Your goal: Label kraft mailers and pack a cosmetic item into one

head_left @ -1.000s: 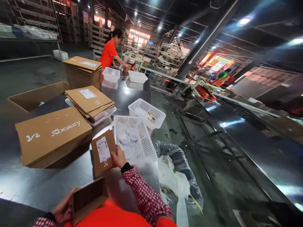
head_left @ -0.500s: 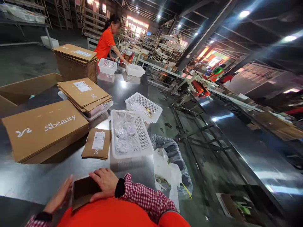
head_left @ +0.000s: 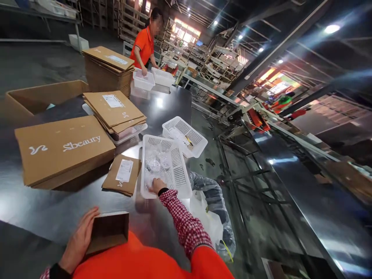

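My left hand [head_left: 80, 237] is closed on the left side of a small open cardboard box [head_left: 112, 229]. The box rests against my front, with its dark inside facing up. My right hand [head_left: 157, 186] reaches into a white perforated plastic basket [head_left: 178, 164] on the metal table. Its fingers are curled down on a bubble-wrapped item at the near end, and the fingertips are partly hidden. Several round bubble-wrapped items [head_left: 155, 161] lie in this basket. Left of it is a small stack of flat cardboard pieces [head_left: 116, 180] with a white label on top.
Stacks of flat cardboard [head_left: 66, 147] stand at the left on the metal table [head_left: 162, 102]. A second white basket [head_left: 197, 145] holds a yellow-and-black tool. A plastic-lined bin [head_left: 223, 217] stands off the right edge. A person in orange [head_left: 143, 46] handles baskets at the far end.
My right hand has left the cardboard box and moved forward into the basket. My left hand has closed in on the box's left side. The far person's hands have shifted between the baskets.
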A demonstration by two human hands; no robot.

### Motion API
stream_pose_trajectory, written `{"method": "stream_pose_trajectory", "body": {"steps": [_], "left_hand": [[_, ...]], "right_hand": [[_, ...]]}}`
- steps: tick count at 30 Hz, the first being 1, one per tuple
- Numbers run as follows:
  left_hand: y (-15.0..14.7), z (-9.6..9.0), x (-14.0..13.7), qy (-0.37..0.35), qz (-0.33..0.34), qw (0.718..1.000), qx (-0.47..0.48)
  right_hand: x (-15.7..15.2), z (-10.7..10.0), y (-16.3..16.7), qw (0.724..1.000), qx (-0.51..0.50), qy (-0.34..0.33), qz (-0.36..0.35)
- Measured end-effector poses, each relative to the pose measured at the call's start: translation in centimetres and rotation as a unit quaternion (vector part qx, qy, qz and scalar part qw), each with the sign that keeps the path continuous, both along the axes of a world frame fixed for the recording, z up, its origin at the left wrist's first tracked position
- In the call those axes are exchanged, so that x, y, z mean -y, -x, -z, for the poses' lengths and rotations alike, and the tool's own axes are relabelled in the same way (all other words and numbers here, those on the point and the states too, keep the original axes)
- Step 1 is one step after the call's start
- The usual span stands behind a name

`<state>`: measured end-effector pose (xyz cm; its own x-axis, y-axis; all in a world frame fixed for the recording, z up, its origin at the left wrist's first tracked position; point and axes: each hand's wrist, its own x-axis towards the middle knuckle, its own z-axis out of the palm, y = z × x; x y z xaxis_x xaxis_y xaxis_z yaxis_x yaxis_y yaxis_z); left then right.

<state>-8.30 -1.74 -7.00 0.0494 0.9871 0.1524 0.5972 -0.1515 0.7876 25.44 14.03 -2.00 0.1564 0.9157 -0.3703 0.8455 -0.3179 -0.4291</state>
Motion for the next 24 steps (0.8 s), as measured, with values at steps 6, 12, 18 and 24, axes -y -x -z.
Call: {"method": "stream_pose_trajectory", "body": {"steps": [6, 12, 18, 24], "left_hand": [[-0.5, -2.0, -1.3, -0.034, 0.137, 0.988, -0.053], [-3.5, -7.5, -3.4, 0.050, 0.055, 0.994, 0.078], [-5.2, -8.1, -4.8, 0.100, -0.038, 0.985, 0.139], [-5.4, -7.1, -5.5, 0.146, -0.063, 0.960, 0.229]], "right_hand": [[0.3, -2.2, -1.5, 0.985, -0.142, -0.100, 0.018], [6.1, -5.4, 6.7, 0.928, -0.333, -0.136, -0.099], [5.4, -5.2, 7.5, 0.901, -0.412, -0.005, -0.135], [-1.1, -2.9, -1.3, 0.965, -0.255, -0.007, 0.054]]}}
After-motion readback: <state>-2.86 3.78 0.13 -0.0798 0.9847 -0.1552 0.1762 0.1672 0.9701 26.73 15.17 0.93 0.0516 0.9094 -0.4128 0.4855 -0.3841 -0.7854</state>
